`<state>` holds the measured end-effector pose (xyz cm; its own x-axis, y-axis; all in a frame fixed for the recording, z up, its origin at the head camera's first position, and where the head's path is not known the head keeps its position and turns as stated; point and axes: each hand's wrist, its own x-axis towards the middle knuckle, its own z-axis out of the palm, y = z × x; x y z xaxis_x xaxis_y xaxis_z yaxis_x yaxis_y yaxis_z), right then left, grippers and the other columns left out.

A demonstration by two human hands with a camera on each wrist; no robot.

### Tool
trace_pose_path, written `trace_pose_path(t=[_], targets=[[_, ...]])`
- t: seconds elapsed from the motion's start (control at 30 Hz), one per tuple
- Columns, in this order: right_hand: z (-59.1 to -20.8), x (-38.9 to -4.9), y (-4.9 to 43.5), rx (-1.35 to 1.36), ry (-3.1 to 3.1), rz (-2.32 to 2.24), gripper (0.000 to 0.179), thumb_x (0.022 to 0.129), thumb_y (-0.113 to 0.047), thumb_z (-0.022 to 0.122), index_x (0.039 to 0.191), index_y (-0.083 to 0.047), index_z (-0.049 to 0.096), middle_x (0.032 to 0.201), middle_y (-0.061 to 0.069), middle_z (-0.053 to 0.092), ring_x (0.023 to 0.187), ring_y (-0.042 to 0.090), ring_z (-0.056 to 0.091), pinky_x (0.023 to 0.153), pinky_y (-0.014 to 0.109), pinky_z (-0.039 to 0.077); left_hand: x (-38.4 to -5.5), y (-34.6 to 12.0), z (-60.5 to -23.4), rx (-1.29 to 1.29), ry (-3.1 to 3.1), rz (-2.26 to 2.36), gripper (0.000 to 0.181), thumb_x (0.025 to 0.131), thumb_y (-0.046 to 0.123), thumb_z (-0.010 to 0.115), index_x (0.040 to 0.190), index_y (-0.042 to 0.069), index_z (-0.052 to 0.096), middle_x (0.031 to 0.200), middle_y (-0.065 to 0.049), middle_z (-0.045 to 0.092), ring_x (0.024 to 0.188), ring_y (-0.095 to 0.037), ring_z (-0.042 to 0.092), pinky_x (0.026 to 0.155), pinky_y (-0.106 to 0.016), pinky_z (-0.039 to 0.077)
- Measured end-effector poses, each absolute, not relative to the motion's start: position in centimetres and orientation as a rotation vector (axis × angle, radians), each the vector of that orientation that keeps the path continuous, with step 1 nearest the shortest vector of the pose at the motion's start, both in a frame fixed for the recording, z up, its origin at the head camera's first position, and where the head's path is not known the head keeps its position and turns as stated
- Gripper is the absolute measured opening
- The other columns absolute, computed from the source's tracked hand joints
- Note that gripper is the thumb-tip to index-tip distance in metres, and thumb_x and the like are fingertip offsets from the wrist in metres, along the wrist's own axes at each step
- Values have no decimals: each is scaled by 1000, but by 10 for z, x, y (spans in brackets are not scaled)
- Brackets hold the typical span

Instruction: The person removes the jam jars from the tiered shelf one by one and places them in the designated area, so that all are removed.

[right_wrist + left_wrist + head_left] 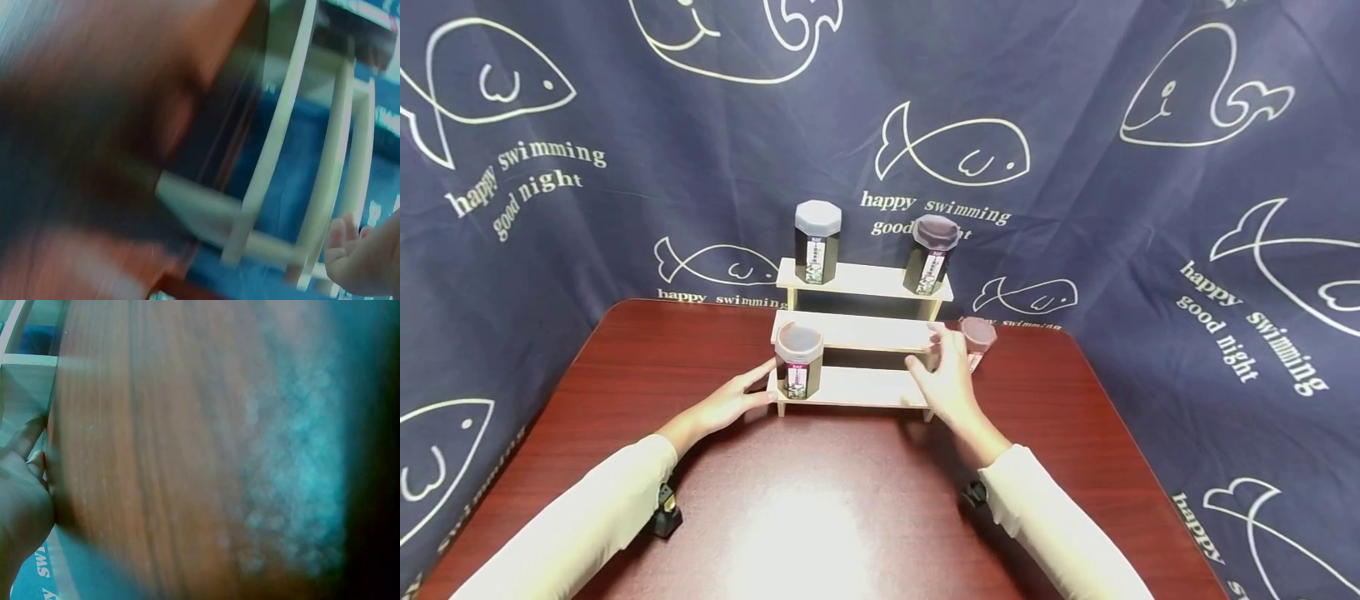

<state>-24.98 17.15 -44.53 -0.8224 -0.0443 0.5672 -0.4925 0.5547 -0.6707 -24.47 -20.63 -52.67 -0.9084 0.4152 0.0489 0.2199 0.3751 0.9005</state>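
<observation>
A pale wooden three-step rack [865, 387] stands on the table in the head view. On its lowest step, at the left, is a dark jar [799, 375] with a frosted lid and a label. My left hand [726, 406] is at the rack's left end beside this jar, fingers extended, fingertips right at the rack's edge. At the right end, my right hand [951, 387] has its thumb and fingers apart, with nothing between them. Just beyond it is a jar with a pinkish lid [978, 333], its lower part mostly hidden by the hand.
Two more dark jars stand on the top step: a left one [816, 258] with a whitish lid and a right one [927, 271] with a darker lid. The reddish-brown table [647, 358] is backed by a dark blue fish-print curtain [715, 200]. Both wrist views are blurred.
</observation>
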Motion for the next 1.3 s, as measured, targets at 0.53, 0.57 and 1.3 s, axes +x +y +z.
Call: trace_pose_path(t=[0.53,0.57,1.3], targets=[[-472,-223,79,681,-2513,1469,88,81,-16,80,154,-5,33,137,22,52,124,34,58,105,44,45,-240,-203,-524,569,2469,1572,72,99,27,64,159,6,29,162,-15,30,149,-39,20,117,-60,14],[-472,-223,75,675,-2525,1466,89,81,-16,81,154,-5,33,138,22,52,125,33,57,106,43,45,-240,-203,-524,562,2473,1572,72,99,27,64,159,7,30,162,-14,30,149,-38,21,118,-59,15],[-476,-223,0,330,-2502,1464,93,75,-26,88,151,-10,37,137,14,49,125,29,52,105,43,42,-244,-205,-528,560,2444,1603,68,101,29,63,159,14,32,161,-11,34,147,-32,25,118,-57,17]])
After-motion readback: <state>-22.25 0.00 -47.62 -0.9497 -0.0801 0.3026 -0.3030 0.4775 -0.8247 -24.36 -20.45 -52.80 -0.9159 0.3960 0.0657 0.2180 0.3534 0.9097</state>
